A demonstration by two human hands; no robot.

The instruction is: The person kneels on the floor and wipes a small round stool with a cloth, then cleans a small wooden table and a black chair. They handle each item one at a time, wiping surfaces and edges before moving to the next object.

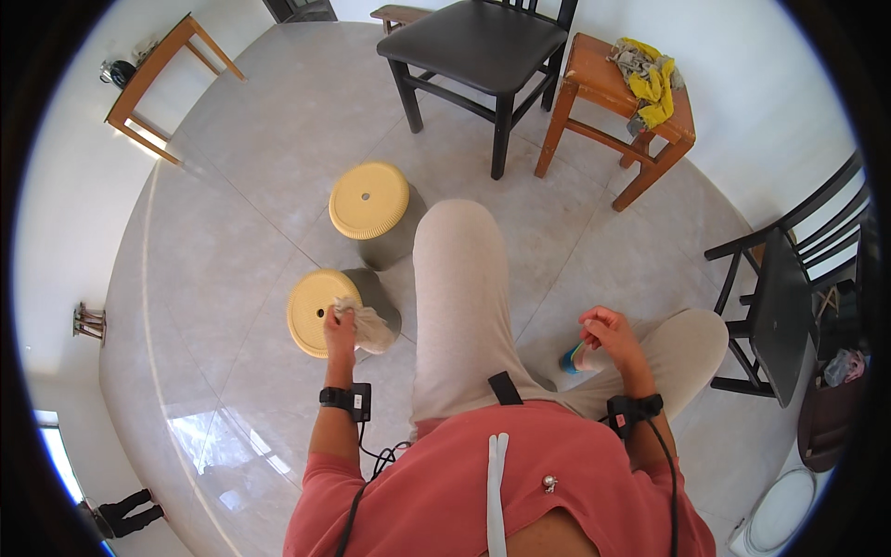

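My left hand [340, 333] grips a crumpled beige cloth [370, 328], part of which hangs past the edge of a round stool with a yellow top [306, 313] and a grey body. The stool's top has a dark hole in its middle. A second yellow-topped stool [369, 198] stands just beyond it. Over by my right thigh, my right hand [604, 328] hovers with its fingers loosely curled, and nothing shows in it. Both wrists wear black straps with small cabled devices.
Ahead is a black chair [480, 45]; to its right, a wooden stool [592, 69] bears grey and yellow cloths [647, 80]. Another black chair [773, 306] stands at right, near a white lidded bucket [779, 508]. A wooden table [150, 66] is far left. Someone's dark-trousered legs [129, 514] show lower left.
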